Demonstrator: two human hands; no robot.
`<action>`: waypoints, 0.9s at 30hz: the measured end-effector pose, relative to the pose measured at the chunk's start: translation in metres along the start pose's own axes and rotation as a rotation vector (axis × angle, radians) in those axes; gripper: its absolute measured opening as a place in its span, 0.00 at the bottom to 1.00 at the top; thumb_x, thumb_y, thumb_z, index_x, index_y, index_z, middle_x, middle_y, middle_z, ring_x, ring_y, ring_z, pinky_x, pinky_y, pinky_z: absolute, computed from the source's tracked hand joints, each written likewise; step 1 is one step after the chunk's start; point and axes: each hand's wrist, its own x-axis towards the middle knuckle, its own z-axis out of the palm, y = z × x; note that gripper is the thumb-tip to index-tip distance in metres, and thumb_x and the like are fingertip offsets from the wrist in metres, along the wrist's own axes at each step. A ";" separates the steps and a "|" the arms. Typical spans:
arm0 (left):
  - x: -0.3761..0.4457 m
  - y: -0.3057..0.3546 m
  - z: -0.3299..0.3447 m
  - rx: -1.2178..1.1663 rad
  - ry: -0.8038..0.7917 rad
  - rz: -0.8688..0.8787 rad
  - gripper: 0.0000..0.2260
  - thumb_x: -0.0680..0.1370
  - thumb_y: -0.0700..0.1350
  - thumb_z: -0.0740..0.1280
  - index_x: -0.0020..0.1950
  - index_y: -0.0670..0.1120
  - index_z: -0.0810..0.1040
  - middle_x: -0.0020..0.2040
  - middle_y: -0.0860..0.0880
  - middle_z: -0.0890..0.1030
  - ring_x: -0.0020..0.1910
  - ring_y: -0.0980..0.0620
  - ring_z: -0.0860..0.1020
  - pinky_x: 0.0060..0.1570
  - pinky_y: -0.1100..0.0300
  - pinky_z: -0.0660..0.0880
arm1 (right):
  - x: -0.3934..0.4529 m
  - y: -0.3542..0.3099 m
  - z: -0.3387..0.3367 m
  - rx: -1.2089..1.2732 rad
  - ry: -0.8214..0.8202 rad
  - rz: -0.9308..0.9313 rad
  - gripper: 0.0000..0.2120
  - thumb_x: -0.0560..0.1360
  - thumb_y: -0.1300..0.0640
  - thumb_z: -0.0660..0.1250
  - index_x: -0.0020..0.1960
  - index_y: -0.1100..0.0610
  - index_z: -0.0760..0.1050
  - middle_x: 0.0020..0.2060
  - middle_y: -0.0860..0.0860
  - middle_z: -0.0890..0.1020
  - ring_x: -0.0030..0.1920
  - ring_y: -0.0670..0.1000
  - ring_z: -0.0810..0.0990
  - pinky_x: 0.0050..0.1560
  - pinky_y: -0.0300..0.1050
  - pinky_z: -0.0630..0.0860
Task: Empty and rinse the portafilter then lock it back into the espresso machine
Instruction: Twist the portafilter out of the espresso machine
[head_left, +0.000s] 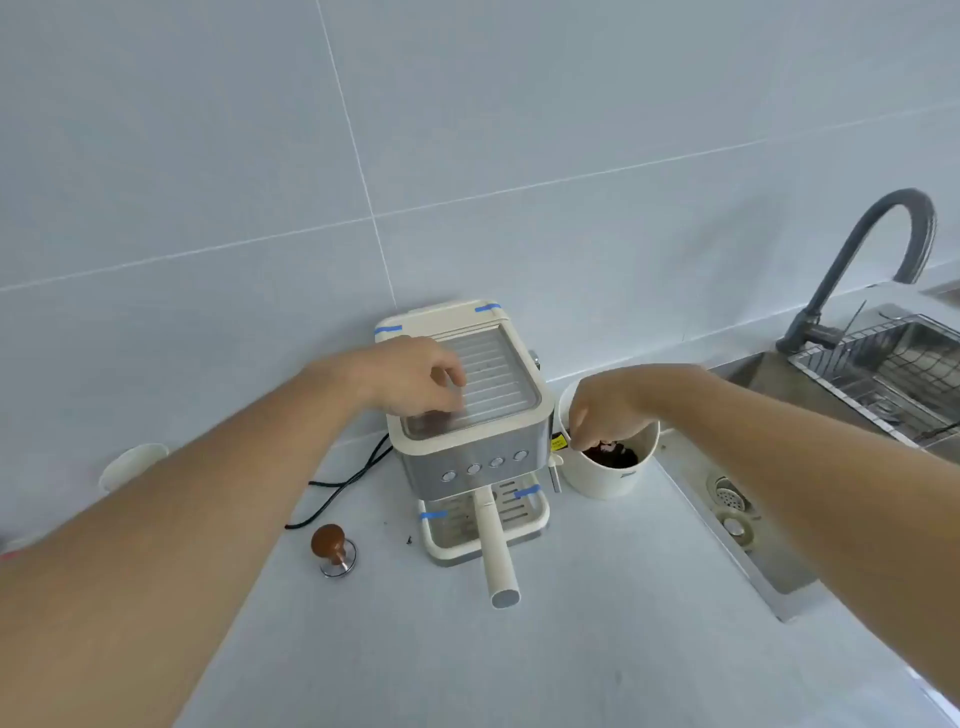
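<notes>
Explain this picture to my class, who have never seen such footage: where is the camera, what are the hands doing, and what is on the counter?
The camera sits on a person's head, looking down at their own arms. The left hand rests on top of the coffee machine, whose long-handled coffee holder sticks out in front. The right hand reaches over a white bin holding dark grounds; whether it grips anything is unclear. A wooden-topped tamper stands on the counter. A sink with a tap is at the right.

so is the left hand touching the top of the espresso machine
Touching. The head view shows the left hand resting palm-down on the espresso machine lid, no gap visible.
</notes>
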 end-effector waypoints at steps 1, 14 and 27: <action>0.000 0.000 0.005 -0.001 0.016 0.017 0.15 0.74 0.55 0.67 0.60 0.56 0.78 0.56 0.57 0.79 0.56 0.55 0.77 0.58 0.57 0.73 | 0.002 0.000 0.008 -0.014 0.003 -0.006 0.18 0.73 0.47 0.63 0.57 0.55 0.82 0.55 0.53 0.84 0.58 0.57 0.81 0.49 0.47 0.76; 0.009 -0.016 0.059 -0.056 0.219 0.292 0.23 0.75 0.57 0.68 0.68 0.54 0.73 0.69 0.56 0.71 0.66 0.56 0.71 0.66 0.58 0.66 | 0.024 -0.036 0.129 0.777 -0.114 0.011 0.16 0.78 0.51 0.62 0.60 0.58 0.77 0.51 0.53 0.84 0.48 0.51 0.84 0.51 0.44 0.81; 0.021 -0.033 0.074 0.149 0.282 0.397 0.32 0.74 0.68 0.53 0.75 0.56 0.63 0.79 0.51 0.61 0.77 0.53 0.58 0.75 0.50 0.52 | 0.039 -0.107 0.184 1.597 -0.001 0.112 0.17 0.78 0.42 0.53 0.55 0.51 0.73 0.37 0.55 0.82 0.32 0.53 0.81 0.38 0.48 0.83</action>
